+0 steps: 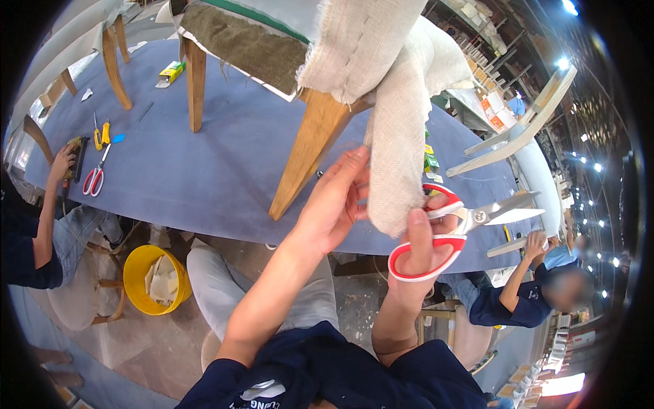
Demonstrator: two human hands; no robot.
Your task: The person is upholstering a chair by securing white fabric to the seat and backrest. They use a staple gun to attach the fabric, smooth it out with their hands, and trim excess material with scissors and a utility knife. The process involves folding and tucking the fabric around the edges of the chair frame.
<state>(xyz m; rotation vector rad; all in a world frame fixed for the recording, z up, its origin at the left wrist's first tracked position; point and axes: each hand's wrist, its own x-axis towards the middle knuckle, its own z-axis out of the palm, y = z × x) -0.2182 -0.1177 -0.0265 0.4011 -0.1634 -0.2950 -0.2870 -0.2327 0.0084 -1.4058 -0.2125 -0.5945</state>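
A long beige fabric strip (400,136) hangs from the upholstered chair piece above me, beside its tapered wooden leg (310,153). My left hand (337,201) is at the strip's left edge, thumb against it and fingers curled partly behind, so their tips are hidden. In my right hand (421,249) are scissors (453,240) with red and white handles. Their blades are spread and point right, away from the cloth. The thumb and fingers of that hand sit in the handle loops, close to the strip's lower end.
The blue-covered table (231,177) bears another pair of scissors (94,180), yellow-handled tools (102,136) and a small green-yellow box (170,73). Below its edge stands a yellow bucket (157,279) of scraps. Co-workers sit left (41,238) and right (524,293), near other chair frames (524,126).
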